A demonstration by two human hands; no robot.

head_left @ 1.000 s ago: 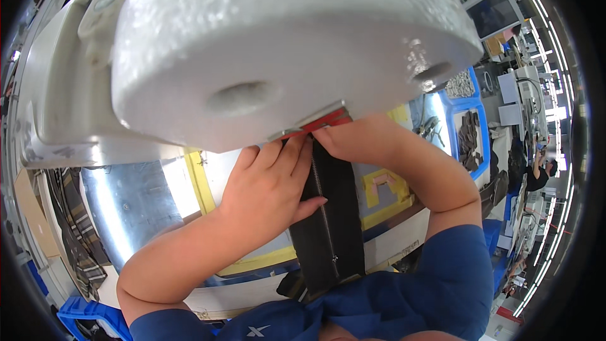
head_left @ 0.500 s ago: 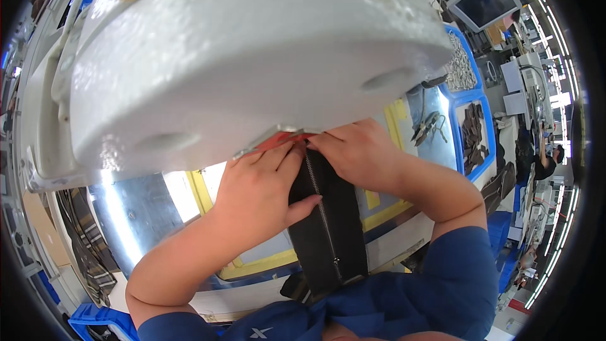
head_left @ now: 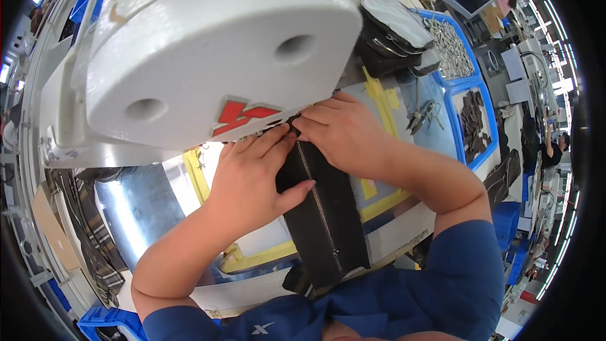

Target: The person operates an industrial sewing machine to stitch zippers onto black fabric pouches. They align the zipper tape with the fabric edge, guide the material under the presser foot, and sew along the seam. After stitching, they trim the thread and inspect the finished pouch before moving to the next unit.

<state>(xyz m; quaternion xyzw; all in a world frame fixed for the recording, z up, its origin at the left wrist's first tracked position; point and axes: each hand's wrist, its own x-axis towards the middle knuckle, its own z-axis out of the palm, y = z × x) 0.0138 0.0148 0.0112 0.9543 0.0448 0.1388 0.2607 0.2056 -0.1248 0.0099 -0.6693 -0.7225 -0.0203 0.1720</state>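
Observation:
A long black fabric piece (head_left: 341,205) with a metal zipper (head_left: 318,198) down its middle lies under the white sewing machine head (head_left: 214,57). My left hand (head_left: 247,175) rests on its left side, fingers laid toward the machine and thumb stretched out beside the zipper teeth. On the other side, my right hand (head_left: 346,134) bends its fingers onto the fabric, fingertips gripping close to the zipper's far end. The fingertips of both hands nearly meet there. The machine head hides the needle area. The zipper's slider (head_left: 336,252) sits near my body.
Blue trays hold metal parts (head_left: 449,47) and dark pieces (head_left: 472,123) at the right. Pliers-like tools (head_left: 424,117) lie beside them. Black zippered bags (head_left: 394,38) are stacked behind. Yellow tape (head_left: 385,205) lines the work surface. Striped dark fabric (head_left: 88,227) hangs at the left.
The view has shifted, so the machine head appears farther up and left, showing its red emblem and the black bags behind. Both hands stay at the fabric's far end, with little shift.

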